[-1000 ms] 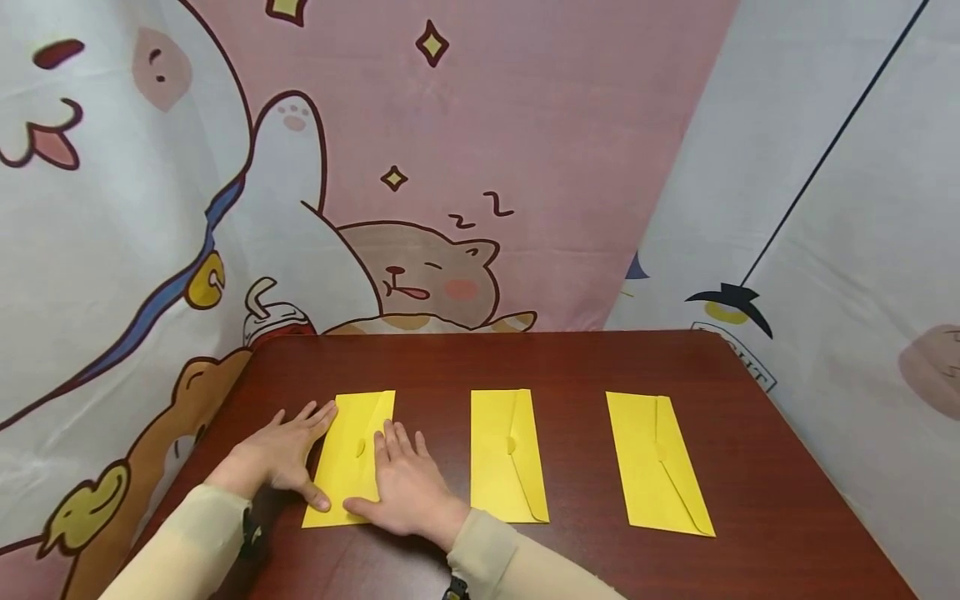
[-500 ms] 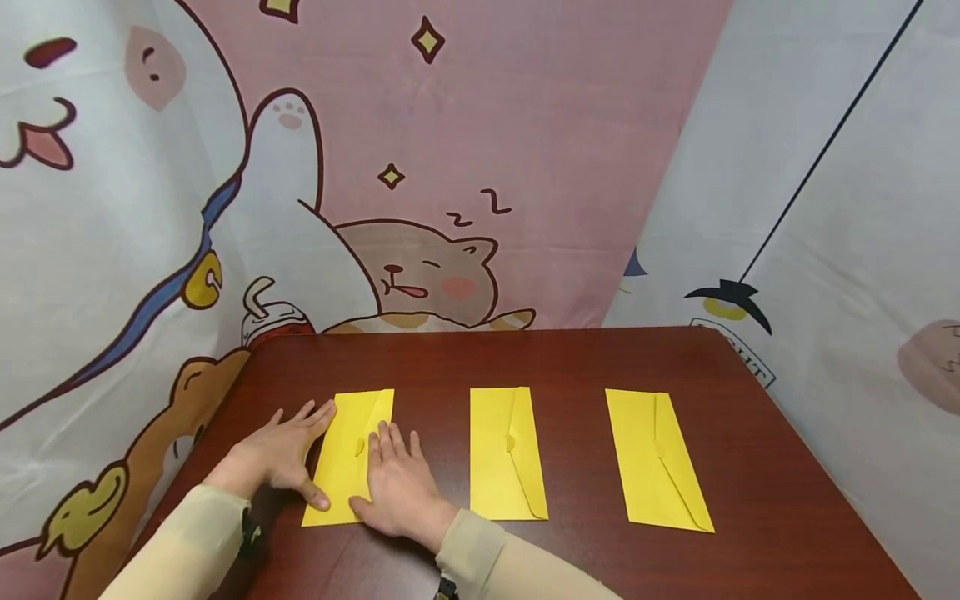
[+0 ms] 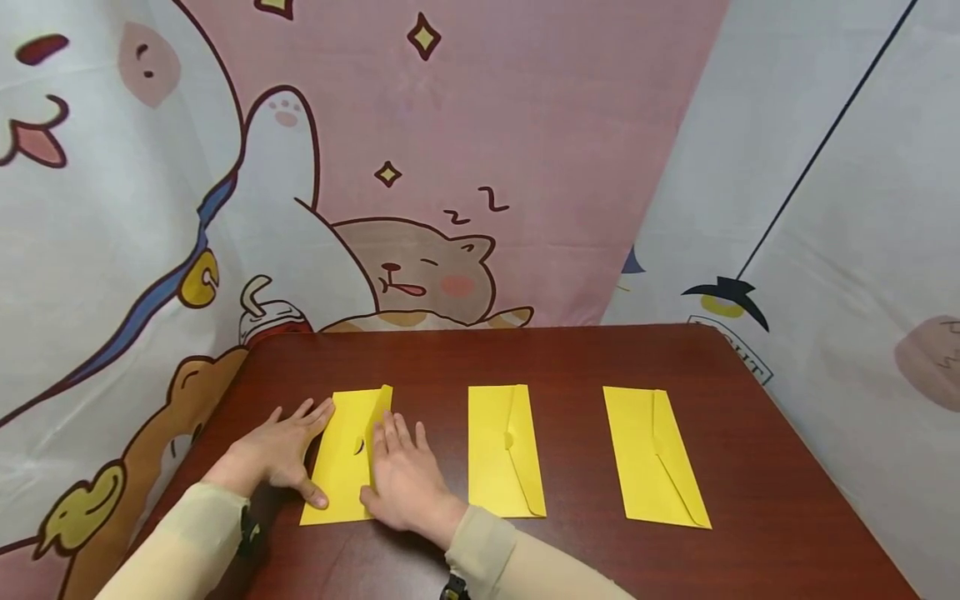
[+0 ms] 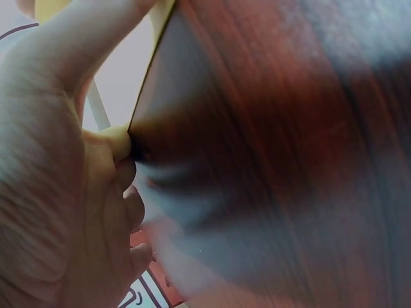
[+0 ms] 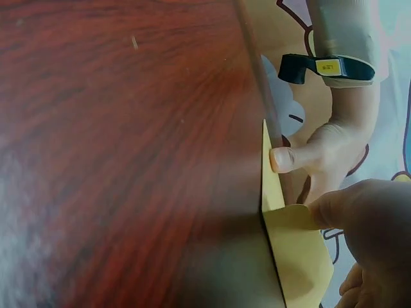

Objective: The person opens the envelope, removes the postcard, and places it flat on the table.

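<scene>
Leftmost of the yellow envelopes lies a yellow envelope (image 3: pixel 341 475) on the table, its flap (image 5: pixel 298 253) lifted partway along the right side. My left hand (image 3: pixel 273 450) rests on that envelope's left edge, fingers spread, thumb near the bottom corner. At the right edge is my right hand (image 3: pixel 408 483), its fingers straight and touching the flap. In the right wrist view its thumb meets the flap's raised edge. A dark slit shows by the small tab in the envelope's middle. In the left wrist view, the left hand (image 4: pixel 45 173) lies at the envelope's edge.
A second yellow envelope (image 3: pixel 495 467) lies at the middle of the reddish-brown table (image 3: pixel 577 533), and a third yellow envelope (image 3: pixel 645 467) lies to the right. Both have their flaps down. A cartoon-printed cloth (image 3: pixel 562 167) hangs behind the table.
The left envelope's flap, lying flat before, now stands up a little at its right edge. My right hand first slid slightly left, then back right. My left hand stays in place.
</scene>
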Motion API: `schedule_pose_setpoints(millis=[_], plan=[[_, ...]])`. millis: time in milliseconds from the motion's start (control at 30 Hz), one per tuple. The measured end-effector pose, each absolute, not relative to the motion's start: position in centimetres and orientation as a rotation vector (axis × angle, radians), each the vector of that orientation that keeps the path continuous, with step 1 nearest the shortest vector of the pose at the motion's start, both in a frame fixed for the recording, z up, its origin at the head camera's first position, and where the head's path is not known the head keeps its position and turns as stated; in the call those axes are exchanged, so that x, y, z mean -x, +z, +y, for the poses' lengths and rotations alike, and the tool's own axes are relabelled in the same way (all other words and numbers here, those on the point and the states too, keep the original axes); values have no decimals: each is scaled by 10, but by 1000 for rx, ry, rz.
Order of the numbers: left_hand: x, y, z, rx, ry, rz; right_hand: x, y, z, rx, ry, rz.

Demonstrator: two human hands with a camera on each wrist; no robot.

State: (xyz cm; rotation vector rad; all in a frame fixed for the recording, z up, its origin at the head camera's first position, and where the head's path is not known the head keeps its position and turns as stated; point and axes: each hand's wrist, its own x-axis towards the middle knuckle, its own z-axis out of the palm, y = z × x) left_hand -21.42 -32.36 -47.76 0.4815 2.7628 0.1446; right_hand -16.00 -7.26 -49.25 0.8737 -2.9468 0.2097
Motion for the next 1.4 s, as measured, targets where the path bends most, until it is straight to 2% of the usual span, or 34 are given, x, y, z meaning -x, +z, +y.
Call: schedule_pose_setpoints(millis=[367,833,1400], plan=[[213,-478,-321,-454,148,2765,169,-484,-55,-902,237,-2921],[212,-477,-319,-455,140,2776,179,-484,-41,-1286,91,-2736],[213,-481,-322,-436,146,2787,185,-484,-37,-1187,152,-2949]])
